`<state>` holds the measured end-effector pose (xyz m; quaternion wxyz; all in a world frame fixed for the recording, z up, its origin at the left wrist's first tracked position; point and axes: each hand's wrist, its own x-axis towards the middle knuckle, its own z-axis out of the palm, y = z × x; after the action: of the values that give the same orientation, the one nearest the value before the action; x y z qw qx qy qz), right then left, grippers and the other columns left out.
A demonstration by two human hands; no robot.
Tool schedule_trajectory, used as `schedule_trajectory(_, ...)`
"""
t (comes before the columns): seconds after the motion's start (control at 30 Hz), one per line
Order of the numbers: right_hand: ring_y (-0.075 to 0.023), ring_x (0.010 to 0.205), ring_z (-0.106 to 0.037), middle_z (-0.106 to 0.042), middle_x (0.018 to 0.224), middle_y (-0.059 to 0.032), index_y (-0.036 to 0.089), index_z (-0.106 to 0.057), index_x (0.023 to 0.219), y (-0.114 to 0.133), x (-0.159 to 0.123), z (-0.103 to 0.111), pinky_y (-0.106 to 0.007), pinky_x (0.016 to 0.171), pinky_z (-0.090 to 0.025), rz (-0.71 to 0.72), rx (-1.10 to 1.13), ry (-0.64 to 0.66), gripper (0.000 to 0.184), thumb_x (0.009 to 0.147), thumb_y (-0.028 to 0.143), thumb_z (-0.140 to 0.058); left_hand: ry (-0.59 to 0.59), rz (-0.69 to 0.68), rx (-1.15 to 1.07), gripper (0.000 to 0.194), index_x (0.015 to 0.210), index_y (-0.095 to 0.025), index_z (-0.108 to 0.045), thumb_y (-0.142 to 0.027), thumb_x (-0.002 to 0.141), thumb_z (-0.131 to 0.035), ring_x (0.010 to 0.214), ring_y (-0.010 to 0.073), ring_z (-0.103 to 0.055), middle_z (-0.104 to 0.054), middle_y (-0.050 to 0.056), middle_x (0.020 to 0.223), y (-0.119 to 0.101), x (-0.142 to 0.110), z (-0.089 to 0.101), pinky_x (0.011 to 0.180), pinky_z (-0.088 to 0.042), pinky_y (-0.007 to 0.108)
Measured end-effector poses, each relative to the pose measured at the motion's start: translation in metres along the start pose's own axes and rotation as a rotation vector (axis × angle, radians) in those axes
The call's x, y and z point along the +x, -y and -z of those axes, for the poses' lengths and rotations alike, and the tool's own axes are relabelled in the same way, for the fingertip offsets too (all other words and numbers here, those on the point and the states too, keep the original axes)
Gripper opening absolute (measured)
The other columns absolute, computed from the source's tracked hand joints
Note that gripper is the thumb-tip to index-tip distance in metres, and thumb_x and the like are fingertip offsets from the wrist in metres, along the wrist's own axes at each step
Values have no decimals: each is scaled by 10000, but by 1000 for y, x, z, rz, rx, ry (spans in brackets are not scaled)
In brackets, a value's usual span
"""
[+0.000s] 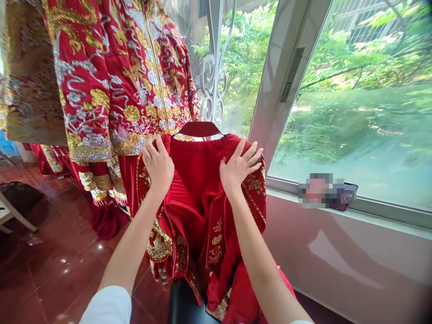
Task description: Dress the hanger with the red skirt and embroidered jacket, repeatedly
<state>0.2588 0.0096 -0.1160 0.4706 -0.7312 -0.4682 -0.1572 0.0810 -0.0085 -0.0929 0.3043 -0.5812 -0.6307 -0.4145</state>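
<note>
A red jacket (189, 166) with gold embroidery hangs in front of me, its front parted and its plain red lining showing. Out of its neck rises a dark red curved piece (199, 129) with thin black ends; the cloth hides whatever is below it. On the left shoulder of the jacket lies my left hand (158, 162), fingers apart and slightly bent over the edge. My right hand (238, 166) rests on the other shoulder with its fingers spread. Underneath, the lower cloth bunches over a black surface (184, 303).
Red jackets with gold and silver embroidery (148, 81) hang at the left. A window (354, 112) fills the right side, with a phone-like dark object (344, 195) on its sill, partly blurred. A white chair leg (16, 213) stands on the glossy red tiles (67, 265).
</note>
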Motion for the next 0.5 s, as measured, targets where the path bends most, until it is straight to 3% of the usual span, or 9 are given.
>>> schedule_trajectory(0.07,-373,1336,-319,-364,1443,-210,177,-345,1437,-10,5,5,-557,988,-349,59,-61,12,572,868,127,-386,3,-36,25,546,1366,-112,-432,-128,822,-464,1241,354,-432,-455,217,1330,14,0,10,1034,-376,478)
schedule_trajectory(0.17,-286,1028,-593,-610,1138,-175,195,-513,1312,-30,30,31,-402,812,-473,160,-130,131,519,866,57,-286,82,-55,76,515,1321,-190,-521,-130,814,-454,1164,326,-515,-562,158,1232,33,11,37,977,-444,444)
schedule_trajectory(0.3,-265,849,-629,-675,929,-129,227,-645,1166,-54,85,57,-364,738,-463,279,-173,253,441,812,105,-411,307,48,91,492,1229,-235,-623,-145,779,-444,1017,327,-619,-675,118,1072,59,46,59,911,-484,477)
schedule_trajectory(0.4,-234,805,-620,-691,874,-105,214,-718,1033,-70,121,50,-323,722,-454,347,-84,369,412,729,89,-470,430,58,-8,477,1125,-206,-688,-155,705,-466,1049,342,-613,-694,109,1069,82,73,48,954,-456,479)
schedule_trajectory(0.5,-195,699,-605,-689,734,-77,165,-747,834,-82,142,35,-281,656,-459,352,15,583,356,647,51,-466,527,115,-258,445,971,-156,-727,-150,606,-472,993,309,-630,-721,83,960,105,88,25,946,-472,414)
